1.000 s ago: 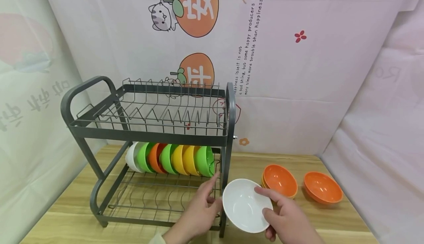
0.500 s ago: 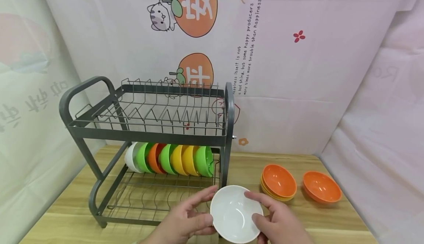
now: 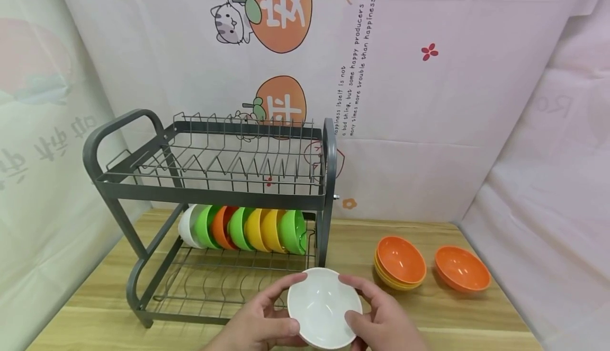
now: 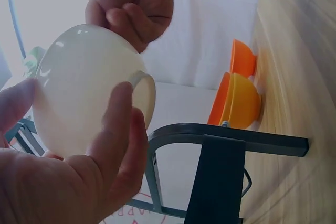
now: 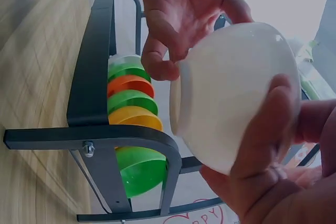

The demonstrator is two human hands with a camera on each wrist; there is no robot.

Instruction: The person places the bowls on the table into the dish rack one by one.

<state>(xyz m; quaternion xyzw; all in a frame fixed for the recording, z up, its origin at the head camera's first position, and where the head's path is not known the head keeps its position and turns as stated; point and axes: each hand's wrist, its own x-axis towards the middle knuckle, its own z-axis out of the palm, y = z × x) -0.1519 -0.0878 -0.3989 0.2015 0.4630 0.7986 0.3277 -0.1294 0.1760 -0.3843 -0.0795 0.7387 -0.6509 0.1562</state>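
Between both hands a white bowl (image 3: 325, 308) is held up at the front of the table, its inside facing the head camera. My left hand (image 3: 267, 316) grips its left side, thumb at the rim and fingers curled behind. On the other side my right hand (image 3: 378, 314) pinches the rim, with the index finger along the top edge. Seen from the left wrist, the bowl's outside and foot ring (image 4: 144, 95) show, with left fingertips against them. The right wrist view shows right fingers pressed on the bowl's outer wall (image 5: 231, 93).
A dark two-tier dish rack (image 3: 214, 195) stands at left; white, orange, yellow and green bowls (image 3: 243, 229) line its lower tier on edge. Right of it are an orange bowl (image 3: 402, 258) stacked on yellow and a separate orange bowl (image 3: 462, 269). Printed cloth (image 3: 405, 171) hangs behind.
The white bowl has moved left and slightly down in the right hand. My left hand has come away from the rack's right post and taken hold of the bowl's left side.
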